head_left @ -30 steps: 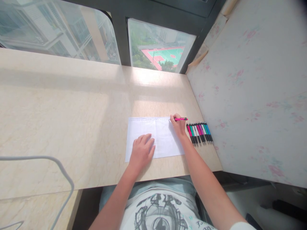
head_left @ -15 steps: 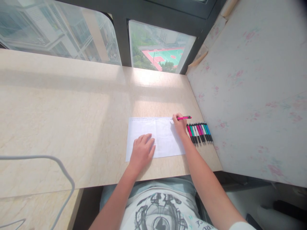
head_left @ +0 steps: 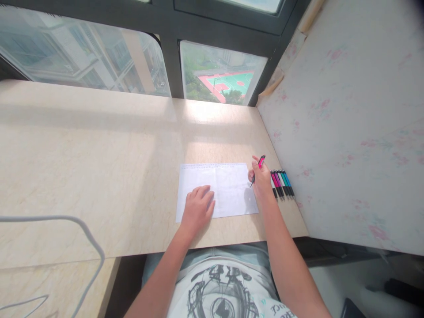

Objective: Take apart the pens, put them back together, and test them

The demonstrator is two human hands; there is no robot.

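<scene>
My left hand [head_left: 199, 204] lies flat on a white sheet of paper [head_left: 228, 190], its fingers loosely spread. Small rows of writing run along the top edge of the sheet. A pink and black pen [head_left: 261, 162] is held in my right hand [head_left: 261, 176], above the sheet's right edge. The pen's tip points down toward the paper, and I cannot tell whether it touches. Just right of that hand, a row of colored pens [head_left: 282, 183] lies side by side on the table, partly hidden by the hand.
The pale marble-patterned table [head_left: 99, 168] stretches left and back to a dark window frame [head_left: 218, 26]. A floral-papered wall [head_left: 351, 132] borders it on the right. A grey cable [head_left: 82, 227] curves across the front left.
My right hand has lifted from the written line and moved right and slightly down. The pen has swung from nearly level to steeply tilted. My left hand stays on the paper.
</scene>
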